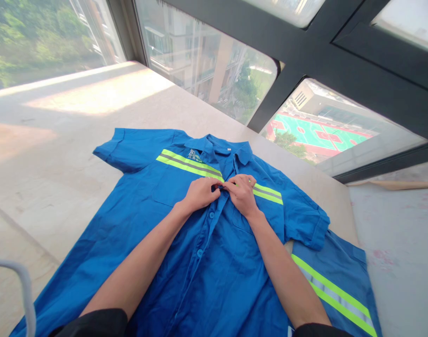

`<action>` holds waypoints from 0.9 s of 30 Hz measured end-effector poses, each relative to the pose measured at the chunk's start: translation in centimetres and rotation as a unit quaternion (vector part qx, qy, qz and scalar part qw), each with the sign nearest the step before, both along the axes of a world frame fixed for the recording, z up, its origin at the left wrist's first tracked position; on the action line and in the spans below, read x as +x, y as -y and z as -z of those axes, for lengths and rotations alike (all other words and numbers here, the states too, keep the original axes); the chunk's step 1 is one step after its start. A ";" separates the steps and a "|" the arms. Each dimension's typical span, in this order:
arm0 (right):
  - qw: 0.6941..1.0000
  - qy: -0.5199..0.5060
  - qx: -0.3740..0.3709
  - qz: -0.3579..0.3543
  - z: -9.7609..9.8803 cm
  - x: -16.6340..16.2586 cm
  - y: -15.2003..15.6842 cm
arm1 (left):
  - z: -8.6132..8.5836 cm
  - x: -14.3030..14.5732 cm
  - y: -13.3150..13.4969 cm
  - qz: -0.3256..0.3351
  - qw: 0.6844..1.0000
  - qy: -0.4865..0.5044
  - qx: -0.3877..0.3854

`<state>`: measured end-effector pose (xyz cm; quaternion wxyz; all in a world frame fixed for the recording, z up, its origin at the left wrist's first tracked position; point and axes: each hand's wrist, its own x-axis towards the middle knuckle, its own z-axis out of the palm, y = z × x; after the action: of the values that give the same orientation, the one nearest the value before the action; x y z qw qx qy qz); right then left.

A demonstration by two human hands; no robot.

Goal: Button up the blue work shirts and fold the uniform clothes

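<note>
A blue short-sleeved work shirt (pixel 143 201) lies spread out face up, its collar pointing away from me. Yellow-green and grey reflective bands cross its chest, and lettering sits above the band on the left. My left hand (pixel 202 193) and my right hand (pixel 241 192) meet at the front opening at chest height. Both pinch the shirt's placket there, fingertips nearly touching; the small part between them is mostly hidden. Below the hands, a button (pixel 211 215) and a lower button (pixel 199 253) show on the front edge.
A pale stone-like ledge (pixel 76 187) carries the shirt. Another blue garment (pixel 340 262) with reflective stripes lies partly under it at the right. A white curved tube (pixel 24 285) stands at the lower left. Dark window frames (pixel 287 89) border the far side.
</note>
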<state>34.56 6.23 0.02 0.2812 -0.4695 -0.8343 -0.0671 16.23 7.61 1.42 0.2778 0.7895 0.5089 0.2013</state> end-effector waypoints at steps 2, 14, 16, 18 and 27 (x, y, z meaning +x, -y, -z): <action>1.000 0.004 0.004 0.002 -0.1 0.0 0.0 | -0.1 -0.1 -0.1 0.003 1.000 0.006 -0.010; 1.000 -0.019 -0.012 0.008 0.0 0.0 -0.1 | -0.1 -0.2 -0.2 -0.003 0.999 0.030 -0.039; 0.999 -0.033 -0.014 0.007 0.0 0.1 -0.1 | 0.0 -0.1 -0.1 -0.005 0.999 0.036 -0.032; 0.999 -0.050 -0.016 0.010 0.0 0.1 -0.1 | 0.1 0.0 0.0 -0.010 0.999 0.046 -0.024; 0.999 -0.042 -0.031 0.000 -0.2 0.0 0.0 | 0.3 0.0 0.1 -0.031 0.993 0.113 -0.002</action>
<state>34.60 6.23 0.26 0.3015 -0.4807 -0.8232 -0.0213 16.27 7.52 1.11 0.3288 0.7449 0.4990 0.2969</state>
